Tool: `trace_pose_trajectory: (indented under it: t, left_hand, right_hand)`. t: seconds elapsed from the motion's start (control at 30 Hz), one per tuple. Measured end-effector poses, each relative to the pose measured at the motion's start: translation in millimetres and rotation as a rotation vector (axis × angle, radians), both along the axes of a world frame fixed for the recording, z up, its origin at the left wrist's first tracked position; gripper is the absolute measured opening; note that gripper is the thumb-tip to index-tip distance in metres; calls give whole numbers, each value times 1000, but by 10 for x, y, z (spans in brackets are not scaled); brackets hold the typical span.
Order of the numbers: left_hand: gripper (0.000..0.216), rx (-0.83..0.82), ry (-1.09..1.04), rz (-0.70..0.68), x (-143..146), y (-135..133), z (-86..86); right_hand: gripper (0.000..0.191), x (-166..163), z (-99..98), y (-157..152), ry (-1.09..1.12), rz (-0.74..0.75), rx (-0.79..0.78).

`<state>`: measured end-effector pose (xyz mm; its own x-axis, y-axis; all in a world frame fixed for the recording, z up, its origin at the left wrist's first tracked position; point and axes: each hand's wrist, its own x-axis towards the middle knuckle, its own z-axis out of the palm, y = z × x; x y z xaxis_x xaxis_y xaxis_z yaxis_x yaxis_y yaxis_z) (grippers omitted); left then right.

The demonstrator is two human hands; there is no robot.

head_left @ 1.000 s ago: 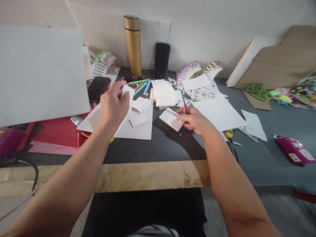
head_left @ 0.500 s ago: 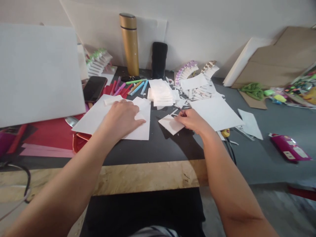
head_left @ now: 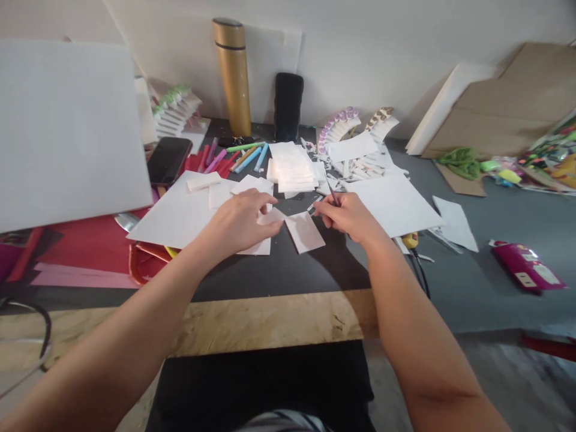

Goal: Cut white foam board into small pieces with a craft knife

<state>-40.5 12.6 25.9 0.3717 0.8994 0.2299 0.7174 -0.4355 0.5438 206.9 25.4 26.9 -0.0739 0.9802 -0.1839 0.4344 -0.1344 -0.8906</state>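
Observation:
My left hand (head_left: pixel 245 221) hovers over white paper at the middle left, thumb and fingers apart. A small white paper piece (head_left: pixel 273 215) shows between its thumb and fingers; whether they touch it I cannot tell. Just right of the thumb, a small rectangular white paper card (head_left: pixel 306 233) lies tilted on the dark desk. My right hand (head_left: pixel 344 215) is closed around a slim, dark, pen-like tool (head_left: pixel 333 193), its thin tip pointing up and away. Its fingertips are just beyond the card's right corner. Behind both hands stands a stack of white paper pieces (head_left: pixel 294 171).
Felt pens (head_left: pixel 252 159), a phone (head_left: pixel 168 161) and a gold flask (head_left: pixel 234 78) are at the back left. Paper scraps (head_left: pixel 360 171) and a large white sheet (head_left: pixel 391 204) lie right of the stack. A magenta packet (head_left: pixel 527 265) sits far right.
My right hand has let go of the small card, which now lies turned on the desk. My left hand has moved right towards it. The slim tool now shows upright in my right hand.

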Motion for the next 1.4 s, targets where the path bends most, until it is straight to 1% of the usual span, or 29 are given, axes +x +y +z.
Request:
trace_pose_trajectory:
  t: [0.03,0.1,0.17,0.23,0.33,0.43,0.53,0.6,0.63,0.73,0.83,0.93,1.0,1.07,1.13,1.2,1.27,1.33,1.4]
  left_hand:
    - [33,-102,-161,-20,51,-17,0]
    - [32,-394,-477,-55,151,-50,-4]
    - [30,-662,-751,-63,229,-73,-18]
    - [27,-809,-935,-79,275,-81,-37]
    - [25,-856,-1043,-123,296,-72,-62]
    - [21,-856,-1090,-120,289,-57,-83]
    - [27,-860,-1096,-96,276,-42,-125]
    - [33,-828,-1017,-75,269,-30,-167]
    - [33,-783,-950,-59,266,-25,-189]
    - [31,-530,-722,-12,259,-20,-243]
    - [27,-266,-594,1,254,-28,-264]
    - [24,-82,-506,-5,231,-24,-255]
    - [23,35,-424,9,183,0,-230]
    - [25,178,-303,76,100,43,-187]
    - [28,309,-140,201,-6,93,-132]
    - [38,332,16,336,-106,140,-83]
    - [49,285,128,408,-174,176,-59]
    - [54,238,203,399,-199,199,-69]
    - [53,216,266,352,-192,215,-107]
  right_hand:
    - [29,-14,13,-16,100,44,-33]
    - [30,-43,31,-50,261,170,-84]
    - [33,-67,34,-78,341,287,-93]
    - [35,-85,26,-95,358,353,-84]
    - [34,-104,20,-106,316,363,-90]
    - [32,-117,19,-108,274,299,-108]
    - [32,-116,5,-98,266,226,-130]
    - [32,-105,-13,-82,251,195,-153]
    - [33,-98,-25,-72,234,179,-162]
    - [36,-75,-65,-36,158,110,-161]
    - [37,-61,-106,-9,130,61,-137]
    - [36,-58,-122,0,149,41,-145]
    - [30,-57,-112,-2,177,36,-158]
    - [23,-59,-89,-5,208,30,-170]
    - [19,-70,-61,-10,238,9,-165]
    - [20,-100,-41,-19,268,-31,-138]
    - [22,-152,-33,-35,302,-62,-95]
    - [27,-215,-37,-58,338,-72,-65]
    - [33,-269,-44,-80,370,-55,-62]
